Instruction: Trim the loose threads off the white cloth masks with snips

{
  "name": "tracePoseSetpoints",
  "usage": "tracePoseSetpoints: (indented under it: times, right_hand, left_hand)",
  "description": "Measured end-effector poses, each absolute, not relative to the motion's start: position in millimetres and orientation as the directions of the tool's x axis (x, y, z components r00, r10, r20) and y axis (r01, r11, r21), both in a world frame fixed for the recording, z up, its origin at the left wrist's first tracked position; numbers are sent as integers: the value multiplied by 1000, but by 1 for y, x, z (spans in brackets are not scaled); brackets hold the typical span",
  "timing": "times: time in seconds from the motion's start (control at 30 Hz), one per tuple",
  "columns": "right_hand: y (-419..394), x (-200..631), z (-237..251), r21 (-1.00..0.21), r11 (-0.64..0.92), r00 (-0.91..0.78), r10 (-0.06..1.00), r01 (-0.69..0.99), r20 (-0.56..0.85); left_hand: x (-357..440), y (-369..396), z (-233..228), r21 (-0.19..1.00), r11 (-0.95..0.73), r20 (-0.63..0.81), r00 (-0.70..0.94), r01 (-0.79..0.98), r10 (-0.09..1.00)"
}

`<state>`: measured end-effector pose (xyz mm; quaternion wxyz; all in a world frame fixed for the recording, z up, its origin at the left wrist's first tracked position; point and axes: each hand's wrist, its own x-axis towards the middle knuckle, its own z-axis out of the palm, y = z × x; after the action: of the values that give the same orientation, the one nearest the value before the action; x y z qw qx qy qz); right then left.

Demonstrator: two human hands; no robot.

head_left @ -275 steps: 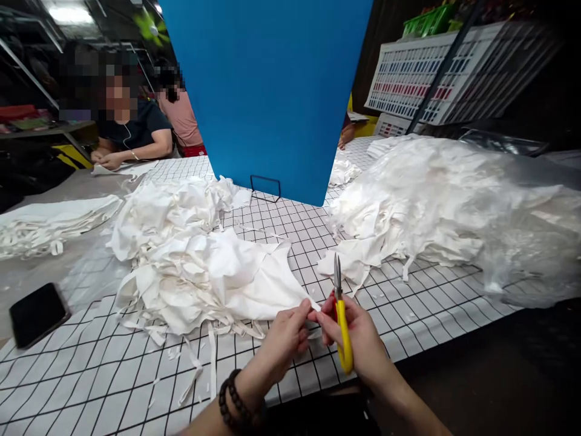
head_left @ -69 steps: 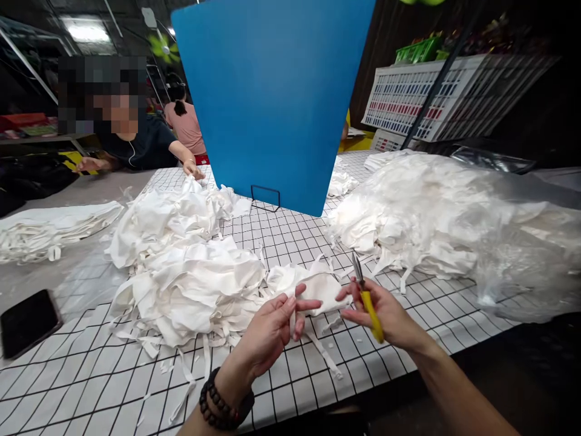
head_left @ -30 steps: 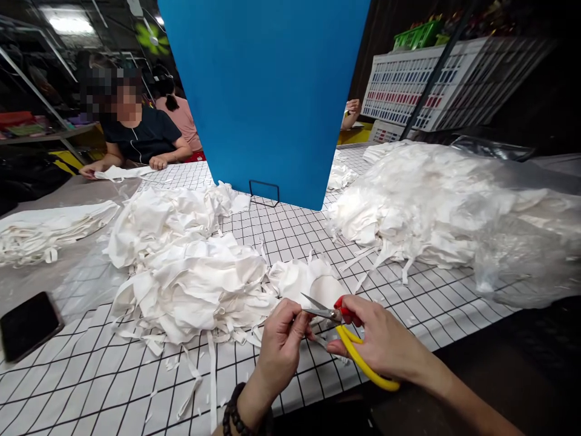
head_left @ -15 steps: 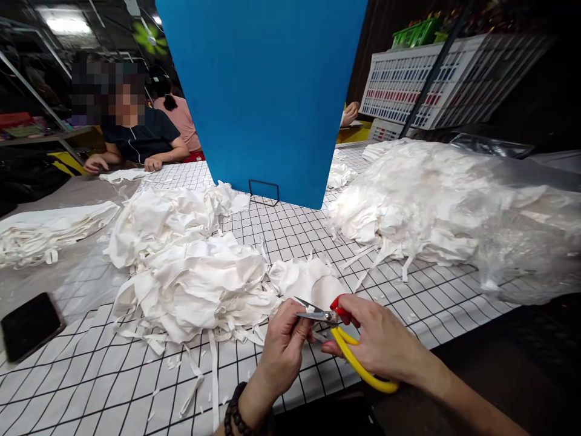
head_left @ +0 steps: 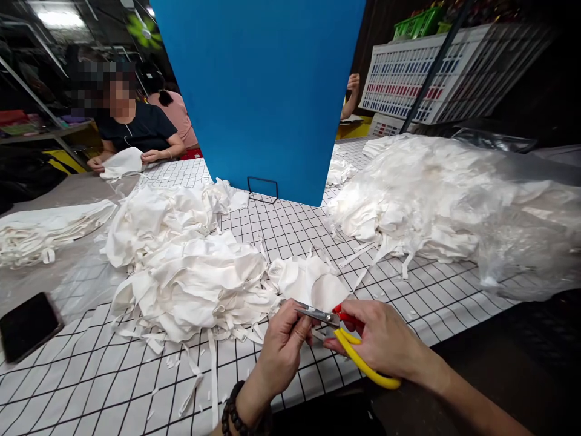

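My right hand (head_left: 385,339) is closed round the scissors (head_left: 367,366), which have one yellow and one red handle. Their blades point left and are nearly closed, with the tips by my left fingers. My left hand (head_left: 284,345), a dark bead bracelet at its wrist, is pinched closed at the near edge of a white fabric piece (head_left: 311,281). The exact spot it grips is partly hidden by the thumb and blades. Just left of it lies a heap of white fabric pieces (head_left: 195,284) with thin straps hanging toward me.
A blue board (head_left: 267,103) stands upright on the checked tablecloth (head_left: 290,227). More white pieces in clear plastic (head_left: 422,194) lie right; a flat stack (head_left: 54,227) and phone (head_left: 31,327) lie left. Small white scraps dot the cloth. A co-worker (head_left: 131,127) sits across, holding white fabric.
The scissor blades have closed from slightly open, and the small white bit seen between them no longer shows. Across the table, the co-worker has lifted a white piece. Another person's hand behind the board rose.
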<state>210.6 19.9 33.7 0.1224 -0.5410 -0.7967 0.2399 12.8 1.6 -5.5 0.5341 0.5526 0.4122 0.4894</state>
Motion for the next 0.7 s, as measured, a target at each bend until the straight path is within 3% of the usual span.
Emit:
tracePoseSetpoints:
  times: [0.2,0.4,0.47,0.57,0.7]
  right_hand:
    - [19,210,37,-513,314,-394,918,799,-52]
    - [19,215,28,-559,288,-376,925,778,-46]
    - [20,220,20,-696,183,-366,922,694,-122]
    - [21,223,6,-912,-115,-381,882,394,-276]
    - [21,209,-9,-904,-427,-407,821,27,-400]
  left_hand:
    - [10,3,-6,995,-95,91,198,12,976]
    - [11,1,-8,997,-56,65,203,-53,977]
    - [11,3,-12,995,-66,79,192,-73,978]
    - [10,5,-16,990,-119,132,187,-76,973]
    - [17,-3,-15,984,-175,165,232,26,959]
